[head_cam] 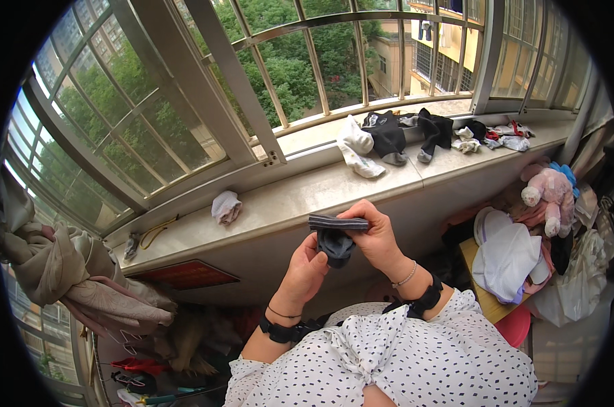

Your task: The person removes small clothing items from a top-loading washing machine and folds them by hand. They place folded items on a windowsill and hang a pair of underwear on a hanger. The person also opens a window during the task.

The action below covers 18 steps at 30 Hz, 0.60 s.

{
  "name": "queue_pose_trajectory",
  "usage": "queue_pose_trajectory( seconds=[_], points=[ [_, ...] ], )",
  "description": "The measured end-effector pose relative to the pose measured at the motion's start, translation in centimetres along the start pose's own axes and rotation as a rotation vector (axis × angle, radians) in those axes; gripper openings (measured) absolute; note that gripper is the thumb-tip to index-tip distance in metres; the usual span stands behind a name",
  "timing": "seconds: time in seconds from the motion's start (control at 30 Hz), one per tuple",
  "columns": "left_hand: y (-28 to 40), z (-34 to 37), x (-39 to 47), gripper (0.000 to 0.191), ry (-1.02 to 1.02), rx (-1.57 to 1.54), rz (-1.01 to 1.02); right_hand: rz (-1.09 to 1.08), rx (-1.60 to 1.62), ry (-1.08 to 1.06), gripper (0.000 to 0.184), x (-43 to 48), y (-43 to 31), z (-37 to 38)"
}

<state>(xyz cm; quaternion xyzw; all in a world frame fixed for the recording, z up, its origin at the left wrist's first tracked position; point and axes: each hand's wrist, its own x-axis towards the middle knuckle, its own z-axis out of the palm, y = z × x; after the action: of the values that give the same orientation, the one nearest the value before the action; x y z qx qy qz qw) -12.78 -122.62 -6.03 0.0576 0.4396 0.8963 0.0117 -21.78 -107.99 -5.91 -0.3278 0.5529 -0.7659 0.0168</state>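
Note:
Both my hands hold a dark grey sock [336,246] with a striped cuff, in front of the window sill. My left hand [304,269] grips its lower left side between thumb and fingers. My right hand [375,231] pinches the striped cuff at its right end. A rolled, pale sock [227,207] lies on the sill to the left. Farther right on the sill are a white sock [357,147], a black sock with a grey toe [387,136], another black and grey sock [434,133], and several small white, black and red socks at the far end.
A stone window sill [296,191] runs across before me, below barred windows. Bundled curtains [77,274] hang at left. At right, white mesh cloth [508,254] lies on a wooden surface [490,305], near a pink plush toy [551,196] and a plastic bag [574,285].

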Motion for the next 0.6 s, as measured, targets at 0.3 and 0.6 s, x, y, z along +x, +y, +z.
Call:
queue_pose_trajectory(
  seconds=[0.3, 0.6],
  points=[
    [0.1, -1.2, 0.4, 0.026, 0.053, 0.034, -0.099, -0.400, -0.492, 0.007, 0.032, -0.7, -0.6, 0.3],
    [1.2, -0.5, 0.3, 0.030, 0.111, -0.121, -0.145, -0.523, -0.672, -0.153, 0.034, -0.3, -0.8, 0.0]
  ],
)
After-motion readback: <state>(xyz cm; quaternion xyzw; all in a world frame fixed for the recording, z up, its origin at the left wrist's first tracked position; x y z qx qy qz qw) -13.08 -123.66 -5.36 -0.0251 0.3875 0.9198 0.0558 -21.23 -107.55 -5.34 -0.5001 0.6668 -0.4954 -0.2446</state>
